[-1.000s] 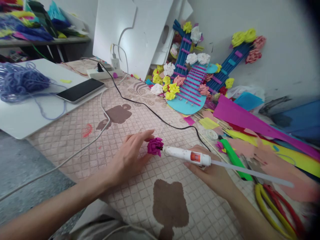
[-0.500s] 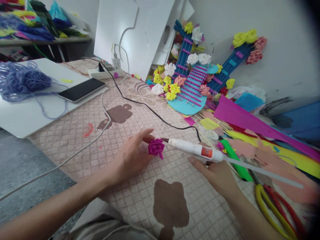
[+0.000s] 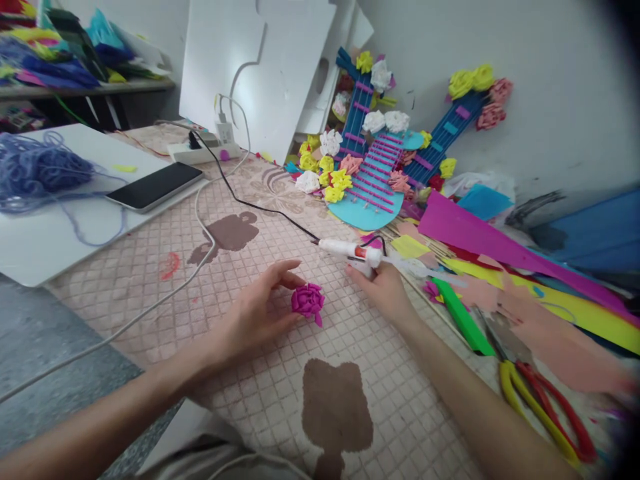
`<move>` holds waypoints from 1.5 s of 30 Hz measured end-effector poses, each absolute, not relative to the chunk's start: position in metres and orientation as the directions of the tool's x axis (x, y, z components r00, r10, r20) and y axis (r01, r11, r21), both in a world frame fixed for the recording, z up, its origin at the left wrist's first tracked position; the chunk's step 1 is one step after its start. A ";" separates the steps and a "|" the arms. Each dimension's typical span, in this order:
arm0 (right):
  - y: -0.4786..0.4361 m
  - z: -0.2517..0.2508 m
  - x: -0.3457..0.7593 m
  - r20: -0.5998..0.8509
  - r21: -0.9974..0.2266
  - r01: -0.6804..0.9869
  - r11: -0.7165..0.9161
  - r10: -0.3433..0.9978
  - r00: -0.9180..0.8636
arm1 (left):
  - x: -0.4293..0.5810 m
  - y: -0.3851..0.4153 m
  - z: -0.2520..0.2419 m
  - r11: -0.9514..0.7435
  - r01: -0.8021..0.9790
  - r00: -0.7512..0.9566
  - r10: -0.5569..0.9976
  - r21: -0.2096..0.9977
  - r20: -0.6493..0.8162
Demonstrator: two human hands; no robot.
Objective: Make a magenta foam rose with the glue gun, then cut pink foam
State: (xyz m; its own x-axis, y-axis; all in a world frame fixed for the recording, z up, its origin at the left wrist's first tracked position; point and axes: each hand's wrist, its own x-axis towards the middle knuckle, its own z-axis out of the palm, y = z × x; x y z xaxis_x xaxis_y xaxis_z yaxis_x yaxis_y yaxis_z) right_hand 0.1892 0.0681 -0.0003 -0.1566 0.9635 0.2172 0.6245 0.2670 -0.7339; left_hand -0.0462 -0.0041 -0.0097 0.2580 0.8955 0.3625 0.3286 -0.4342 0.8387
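Head camera view shows your left hand (image 3: 257,310) holding a small pink flower (image 3: 307,301) by its side, with the thumb at the bottom and the fingers at the top. That grip is narrow, just as wide as the flower. The flower is near the middle of the patterned tablecloth (image 3: 400,413), with its folded petals facing out from your palm. You can't tell from here if its underside touches the cloth.

Your right hand (image 3: 383,283) is wrapped around the handle of a white glue gun (image 3: 345,251). The gun's tip points to the left and stays clear of the petals. You can't see well if a finger is pressing the trigger. A black cord (image 3: 273,211) runs over the cloth behind it.

The flower looks like paper, so it should be very light and soft, and easy to squash. It doesn't look slippery. Hold it low, near its base, with a gentle pinch, and leave the petals alone. The gun should be heavier and hard, and its tip may be hot, so the handle is the place to hold.

Scissors (image 3: 531,395) and a green cutter (image 3: 461,315) lie to your right.
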 end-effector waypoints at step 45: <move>0.022 0.022 0.200 0.173 -0.771 0.541 0.335 0.929 -0.328 | -0.050 -0.005 -0.020 -0.535 0.537 0.138 0.818 0.652 0.558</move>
State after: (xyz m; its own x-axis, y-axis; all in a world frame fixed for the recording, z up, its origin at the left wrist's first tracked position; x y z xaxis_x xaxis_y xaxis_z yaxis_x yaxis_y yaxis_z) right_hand 0.1996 0.0219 0.0221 -0.3280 0.9286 0.1735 0.5408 0.3352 -0.7715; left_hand -0.0495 -0.0050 -0.0200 0.1375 0.8185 0.5579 0.5374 -0.5348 0.6521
